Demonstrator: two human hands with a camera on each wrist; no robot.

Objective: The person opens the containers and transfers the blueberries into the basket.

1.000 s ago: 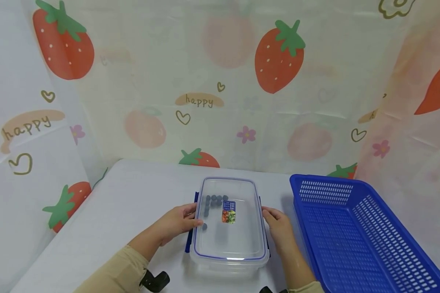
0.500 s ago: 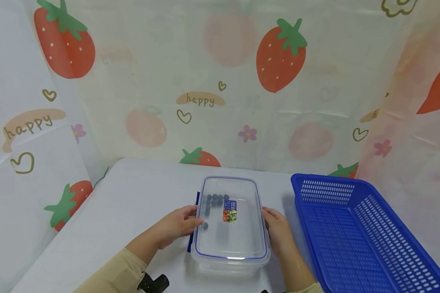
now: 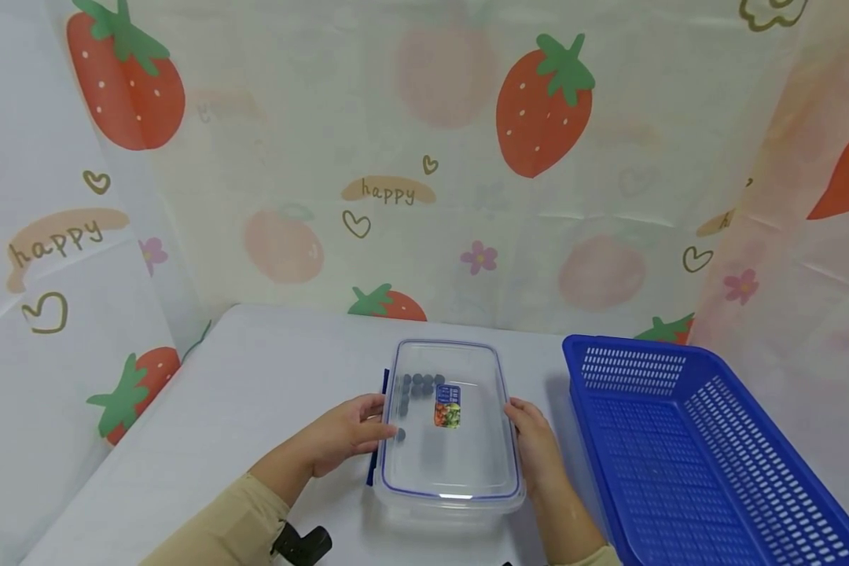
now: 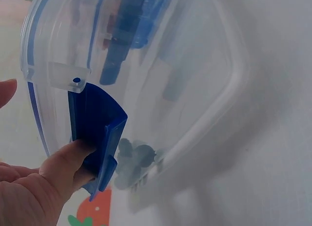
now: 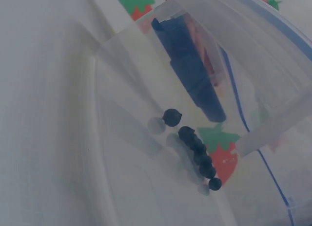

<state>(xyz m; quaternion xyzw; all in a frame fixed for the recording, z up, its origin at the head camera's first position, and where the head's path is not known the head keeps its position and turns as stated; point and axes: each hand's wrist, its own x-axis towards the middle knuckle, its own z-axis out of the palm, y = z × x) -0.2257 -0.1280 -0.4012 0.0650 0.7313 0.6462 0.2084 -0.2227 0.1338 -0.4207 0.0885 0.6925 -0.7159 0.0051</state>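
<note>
Head, lidded box (image 3: 460,470): on the white table (image 3: 283,346), left hand (image 3: 339,432) gripping its left side, right hand (image 3: 539,448) touching its right, grip unclear.
Left wrist, blue latch (image 4: 97,111): juts out, fingers (image 4: 66,161) against it.
Right wrist, dark balls (image 5: 199,150): rowed inside, one apart.

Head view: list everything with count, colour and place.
container: one, clear, lidded, centre
latch: one, blue, container's left side
label: one, multicoloured, container's top
berry-like balls: several, dark, inside container
basket: one, blue, right of container
table: one, white, underneath
backdrop: count unclear, cream, behind table
strand: one, greenish, table's far left corner
device: one clearly seen, black, bottom edge
sleeves: two, tan, bottom edge
left hand: one, container's left
right hand: one, container's right
</note>
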